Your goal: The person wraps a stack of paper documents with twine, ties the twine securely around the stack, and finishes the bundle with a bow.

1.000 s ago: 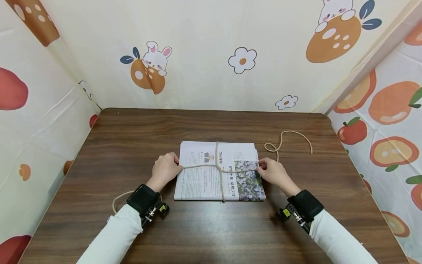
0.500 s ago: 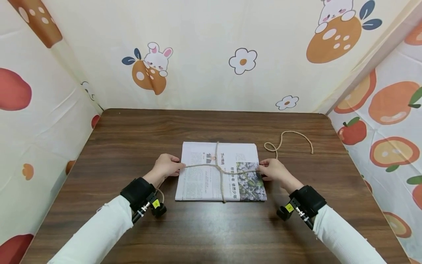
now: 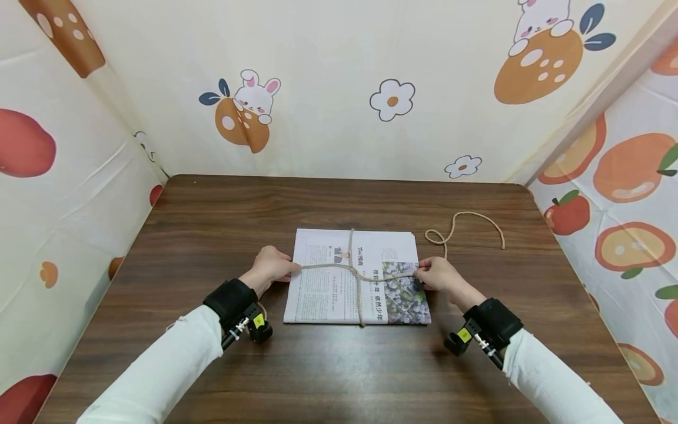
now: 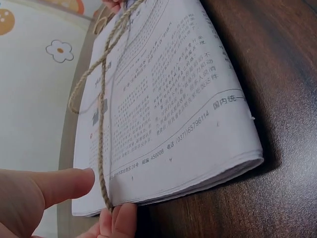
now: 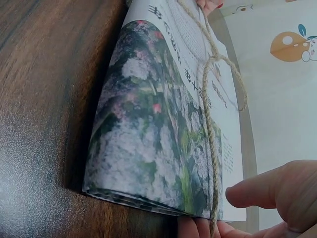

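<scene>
Newspaper bundle [image 3: 341, 288] lies flat near the middle of the wood-grain table [image 3: 339, 371], between your two hands. Rope [image 3: 351, 268] crosses its top face: one strand runs from far edge to near edge, the other from left edge to right edge, meeting near the centre of the sheet.

Your left hand [image 3: 270, 266] is at the left edge. Left wrist view: the cross strand runs down to your fingertips [image 4: 125, 219], which grasp it at the paper's edge; the thumb points in beside the strand.

Your right hand [image 3: 441, 275] is at the right edge, next to a printed flower photo [image 3: 405, 297]. Its fingertips grasp the rope where it leaves the paper; the thumb stands apart from the strand. How firmly you grip on either side, cannot tell.

Loose tail [image 3: 452, 225] rests on the table beyond your right hand, bent into a small loop, its near end lost behind that hand.

You wear a black wristband [image 3: 229, 301] on the left, a matching one on the right, and white sleeves [image 3: 159, 365]. Printed cloth [image 3: 328, 118] stands behind the table.
</scene>
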`<state>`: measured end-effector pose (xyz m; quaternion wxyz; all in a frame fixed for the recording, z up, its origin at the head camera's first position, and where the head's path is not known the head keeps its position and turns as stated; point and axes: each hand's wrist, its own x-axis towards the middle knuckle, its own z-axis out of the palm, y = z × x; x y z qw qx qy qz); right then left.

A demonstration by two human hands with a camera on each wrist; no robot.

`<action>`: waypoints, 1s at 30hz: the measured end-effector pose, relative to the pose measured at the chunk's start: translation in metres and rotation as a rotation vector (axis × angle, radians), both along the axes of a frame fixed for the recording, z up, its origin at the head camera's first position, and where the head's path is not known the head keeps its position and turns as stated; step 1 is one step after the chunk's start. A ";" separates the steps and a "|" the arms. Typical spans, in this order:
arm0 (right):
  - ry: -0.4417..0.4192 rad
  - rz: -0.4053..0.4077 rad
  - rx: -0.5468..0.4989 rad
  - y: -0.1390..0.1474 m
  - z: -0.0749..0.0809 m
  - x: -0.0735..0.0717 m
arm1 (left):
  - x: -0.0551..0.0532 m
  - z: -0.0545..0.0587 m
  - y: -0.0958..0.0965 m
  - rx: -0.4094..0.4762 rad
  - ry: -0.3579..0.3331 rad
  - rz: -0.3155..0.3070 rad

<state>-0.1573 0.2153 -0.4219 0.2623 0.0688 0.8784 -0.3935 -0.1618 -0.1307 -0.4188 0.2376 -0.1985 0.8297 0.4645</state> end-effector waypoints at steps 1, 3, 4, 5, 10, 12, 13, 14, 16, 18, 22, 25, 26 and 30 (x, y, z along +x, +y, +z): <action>-0.003 -0.002 -0.007 0.000 0.000 0.000 | 0.000 0.000 0.000 -0.010 0.001 -0.006; -0.015 -0.011 -0.024 0.000 0.001 0.000 | 0.000 -0.001 0.000 -0.024 0.000 -0.018; -0.023 -0.017 -0.036 0.001 0.001 0.000 | 0.000 -0.001 0.000 -0.027 0.001 -0.027; -0.031 -0.027 -0.052 0.001 0.001 -0.001 | 0.000 -0.001 0.001 -0.029 0.003 -0.034; -0.045 -0.048 -0.110 0.002 0.003 -0.001 | 0.000 0.002 0.001 -0.027 0.017 -0.040; -0.045 -0.053 -0.118 0.001 0.003 -0.001 | 0.000 0.003 0.001 -0.028 0.019 -0.040; -0.047 -0.058 -0.121 0.001 0.002 -0.001 | 0.000 0.003 0.001 -0.023 0.020 -0.037; -0.050 -0.064 -0.125 0.001 0.002 -0.001 | 0.000 0.003 0.001 -0.020 0.019 -0.033; -0.054 -0.070 -0.125 0.001 0.001 -0.002 | 0.000 0.003 0.001 -0.010 0.015 -0.027; -0.057 -0.066 -0.125 0.001 0.000 -0.002 | -0.001 0.002 0.000 -0.003 0.009 -0.022; -0.057 -0.056 -0.102 0.003 -0.002 -0.002 | -0.002 0.001 -0.001 0.000 0.010 -0.046; -0.053 -0.044 -0.084 0.003 -0.005 -0.002 | -0.002 0.000 -0.002 -0.002 0.015 -0.061; -0.048 -0.039 -0.081 0.003 -0.005 -0.002 | -0.001 -0.001 -0.002 -0.003 0.018 -0.065; -0.020 0.005 -0.063 0.005 -0.007 -0.002 | 0.000 -0.002 -0.003 -0.022 0.060 -0.085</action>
